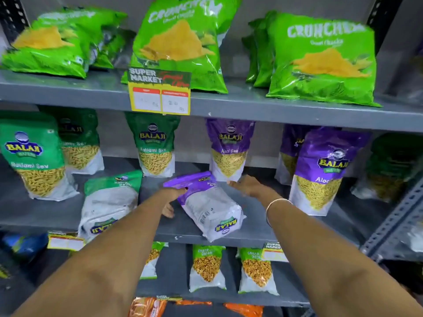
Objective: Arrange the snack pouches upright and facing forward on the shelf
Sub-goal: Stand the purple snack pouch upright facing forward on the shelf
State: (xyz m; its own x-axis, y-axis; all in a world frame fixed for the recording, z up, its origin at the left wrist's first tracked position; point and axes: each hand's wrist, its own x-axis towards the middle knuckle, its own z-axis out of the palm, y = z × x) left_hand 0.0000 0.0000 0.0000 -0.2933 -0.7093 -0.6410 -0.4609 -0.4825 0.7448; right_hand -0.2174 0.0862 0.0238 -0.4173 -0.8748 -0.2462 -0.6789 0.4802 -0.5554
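Grey store shelf (229, 234), middle tier: a purple pouch (206, 204) lies flat at frame centre, back up, long axis running upper left to lower right. My left hand (175, 197) touches its top edge, fingers spread; my right hand (247, 185) hovers open just beside it.

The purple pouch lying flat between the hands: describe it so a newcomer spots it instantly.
On the grey middle shelf, under the yellow price tag, a purple pouch lies near the front edge. Unlike the upright purple pouches behind it, it lies back-side up, logo upside down.
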